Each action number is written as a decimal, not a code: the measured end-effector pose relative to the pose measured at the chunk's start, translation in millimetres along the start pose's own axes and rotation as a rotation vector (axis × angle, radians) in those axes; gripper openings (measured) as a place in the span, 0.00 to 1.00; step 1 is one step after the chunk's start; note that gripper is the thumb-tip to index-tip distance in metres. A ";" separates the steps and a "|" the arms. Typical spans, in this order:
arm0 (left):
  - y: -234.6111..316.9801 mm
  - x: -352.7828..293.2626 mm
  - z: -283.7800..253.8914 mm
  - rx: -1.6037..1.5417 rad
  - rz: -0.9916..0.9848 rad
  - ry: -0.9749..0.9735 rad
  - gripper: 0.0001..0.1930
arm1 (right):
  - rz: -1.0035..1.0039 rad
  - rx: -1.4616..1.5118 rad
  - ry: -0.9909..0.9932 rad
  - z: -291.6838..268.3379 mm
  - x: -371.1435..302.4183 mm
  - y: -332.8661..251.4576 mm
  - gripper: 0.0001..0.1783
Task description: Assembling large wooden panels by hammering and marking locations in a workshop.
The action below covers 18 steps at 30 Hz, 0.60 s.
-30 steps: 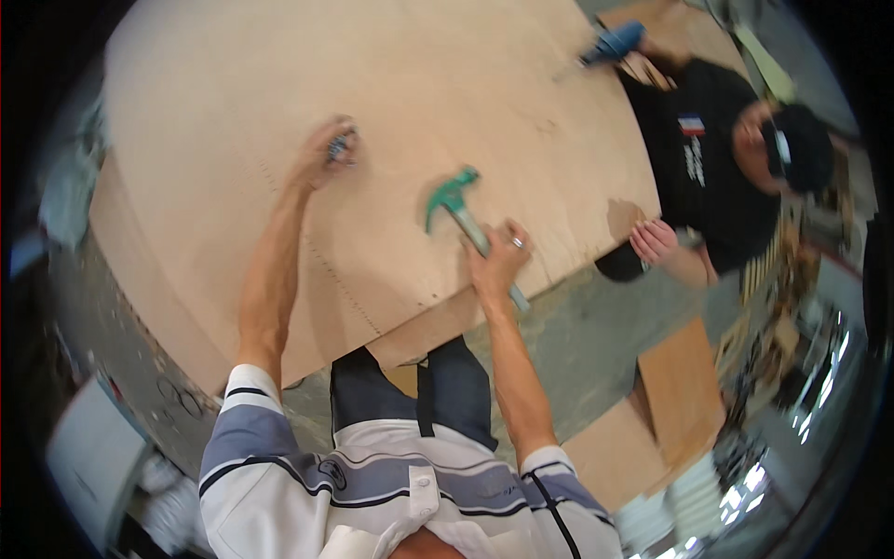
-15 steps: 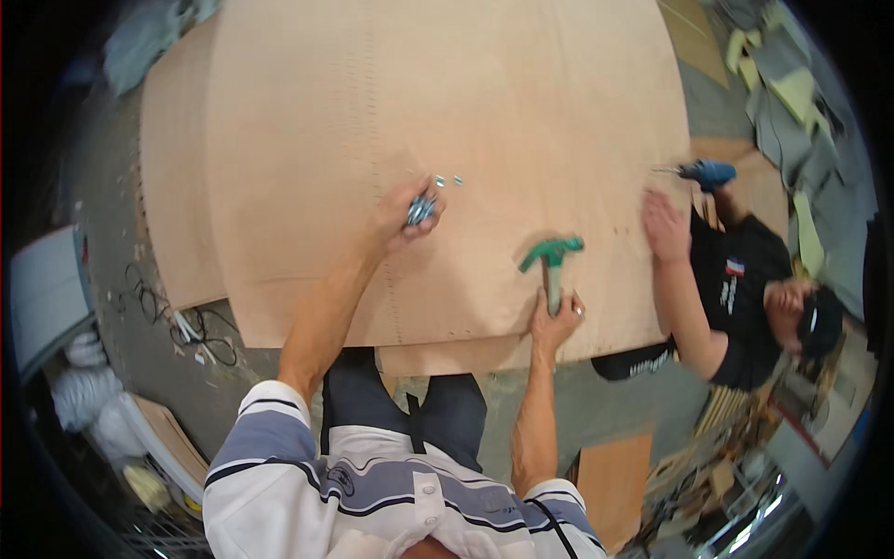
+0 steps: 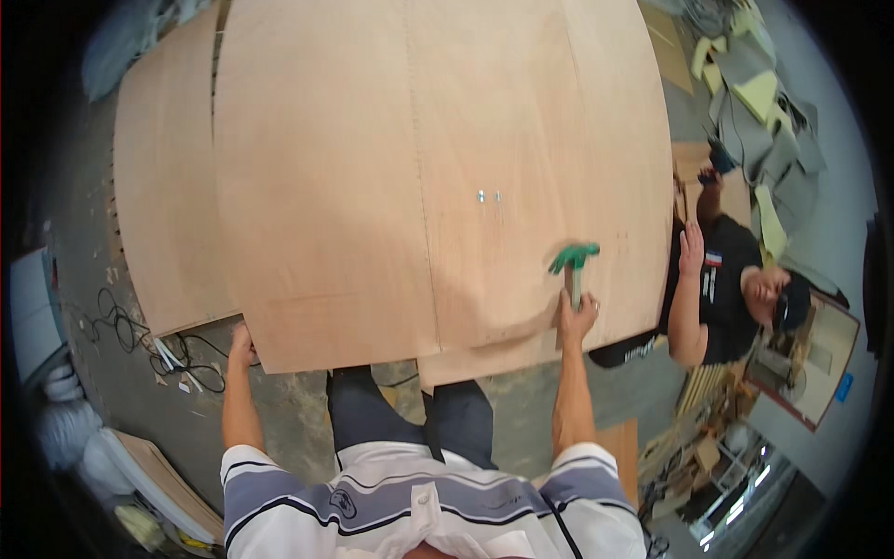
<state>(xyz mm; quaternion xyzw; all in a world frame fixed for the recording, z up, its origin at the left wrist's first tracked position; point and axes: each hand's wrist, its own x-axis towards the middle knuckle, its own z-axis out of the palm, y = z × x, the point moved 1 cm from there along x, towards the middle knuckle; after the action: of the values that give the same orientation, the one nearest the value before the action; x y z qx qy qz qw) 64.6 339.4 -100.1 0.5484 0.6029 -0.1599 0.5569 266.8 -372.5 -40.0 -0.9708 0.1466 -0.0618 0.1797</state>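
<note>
A large plywood panel lies in front of me. On its right part, my right hand is closed round the pale handle of a green-headed claw hammer, its head pointing away from me. Two small shiny metal fittings rest on the panel, left of the hammer and farther off. My left hand is closed at the panel's near left corner, right against the edge. Its fingers are partly hidden, and whatever is inside them does not show.
Another plywood sheet extends along the left. Cables and scraps litter the floor there. At the right edge a co-worker in black holds a dark power drill. Foam and grey offcuts are heaped behind.
My left hand, which held several shiny metal fittings over the panel, has moved left and back to its corner. The co-worker's drill has drawn away from the panel. The hammer stays in my right hand.
</note>
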 end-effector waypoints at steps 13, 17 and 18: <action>-9.2 78.9 -22.7 -0.277 -0.020 -0.411 0.25 | 0.213 0.211 -0.287 -57.0 -17.8 -6.8 0.19; -2.1 99.1 -55.6 -0.475 0.007 -0.459 0.27 | 0.208 0.322 -0.308 -39.5 -61.6 -28.9 0.18; 6.9 99.5 -73.1 -0.485 0.023 -0.453 0.27 | 0.287 0.406 -0.373 -35.2 -70.5 -51.6 0.19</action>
<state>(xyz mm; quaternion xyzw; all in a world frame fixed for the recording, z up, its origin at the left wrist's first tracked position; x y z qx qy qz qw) 56.1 448.6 -157.5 0.3574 0.4781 -0.1232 0.7928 207.2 -316.5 6.9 -0.8791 0.2313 0.1155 0.4006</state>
